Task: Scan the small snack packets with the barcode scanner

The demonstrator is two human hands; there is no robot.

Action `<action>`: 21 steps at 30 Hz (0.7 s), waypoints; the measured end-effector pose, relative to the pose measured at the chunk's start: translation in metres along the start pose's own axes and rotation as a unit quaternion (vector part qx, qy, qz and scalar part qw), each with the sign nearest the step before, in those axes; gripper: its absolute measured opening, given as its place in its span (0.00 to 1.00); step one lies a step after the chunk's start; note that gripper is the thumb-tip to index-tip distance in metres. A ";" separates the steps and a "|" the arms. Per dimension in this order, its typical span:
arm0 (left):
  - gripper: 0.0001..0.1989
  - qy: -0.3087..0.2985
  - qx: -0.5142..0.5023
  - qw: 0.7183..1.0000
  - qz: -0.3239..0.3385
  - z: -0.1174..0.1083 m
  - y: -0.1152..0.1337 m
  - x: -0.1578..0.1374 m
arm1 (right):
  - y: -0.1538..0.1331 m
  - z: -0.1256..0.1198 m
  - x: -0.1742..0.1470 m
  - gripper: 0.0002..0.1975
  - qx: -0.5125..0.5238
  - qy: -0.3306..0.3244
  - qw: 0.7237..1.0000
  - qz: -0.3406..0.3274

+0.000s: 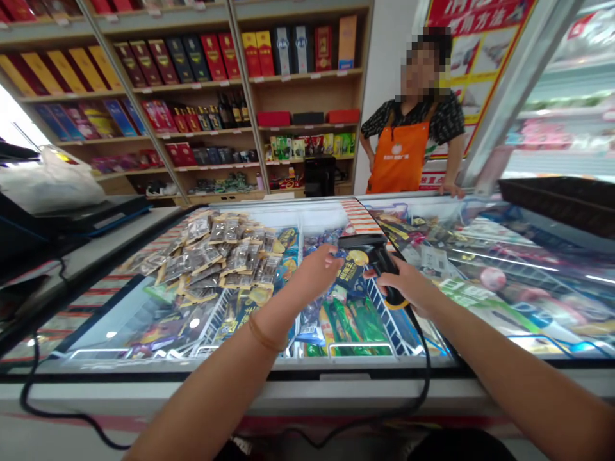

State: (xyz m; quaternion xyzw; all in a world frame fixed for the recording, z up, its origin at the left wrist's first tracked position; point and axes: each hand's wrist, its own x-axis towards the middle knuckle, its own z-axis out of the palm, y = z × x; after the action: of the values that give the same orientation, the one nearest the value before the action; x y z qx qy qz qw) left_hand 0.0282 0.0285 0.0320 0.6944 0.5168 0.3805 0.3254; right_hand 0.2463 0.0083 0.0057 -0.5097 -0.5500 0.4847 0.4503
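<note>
My right hand (408, 285) is wrapped round the handle of a black barcode scanner (382, 259), whose head points left over the freezer. A black cable runs down from its grip. My left hand (319, 269) is in front of the scanner's head, its fingers curled in; whether anything is in them is hidden. Below and between the hands shows a dark blue packet (353, 272) with yellow print. Left of my hands, many small brown-and-clear packets (221, 250) are heaped on top of the chest freezer (346, 376).
Wire baskets (362, 349) inside the freezer hold green, blue and purple packets. Across it stands a person in an orange apron (398, 153), one hand on the edge. A black tray (562, 202) lies at right, a white plastic bag (48, 179) at left. Shelves (192, 83) of boxes stand behind.
</note>
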 end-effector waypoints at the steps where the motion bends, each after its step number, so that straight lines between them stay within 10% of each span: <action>1: 0.15 0.016 0.051 0.999 -0.001 -0.014 -0.005 0.001 | 0.002 -0.008 0.000 0.14 0.013 0.002 1.000 0.005; 5: 0.19 0.038 0.310 0.949 -0.040 -0.049 -0.031 -0.013 | 0.006 -0.028 0.002 0.11 0.027 0.009 1.000 -0.001; 10: 0.25 0.022 0.530 0.842 -0.097 -0.035 -0.045 -0.043 | 0.002 -0.028 -0.001 0.11 0.036 0.019 0.999 -0.018; 18: 0.23 0.023 0.500 0.865 -0.021 -0.010 -0.024 -0.024 | 0.001 -0.029 0.000 0.15 0.052 0.008 0.998 0.018; 21: 0.26 0.054 0.499 0.860 -0.091 -0.013 -0.027 -0.007 | -0.001 -0.028 -0.001 0.13 0.070 0.009 0.997 0.020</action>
State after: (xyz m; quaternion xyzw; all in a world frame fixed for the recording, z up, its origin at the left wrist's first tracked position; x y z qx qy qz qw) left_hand 0.0026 0.0295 0.0144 0.6923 0.7149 0.0771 -0.0603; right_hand 0.2742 0.0098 0.0105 -0.4918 -0.5007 0.5263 0.4800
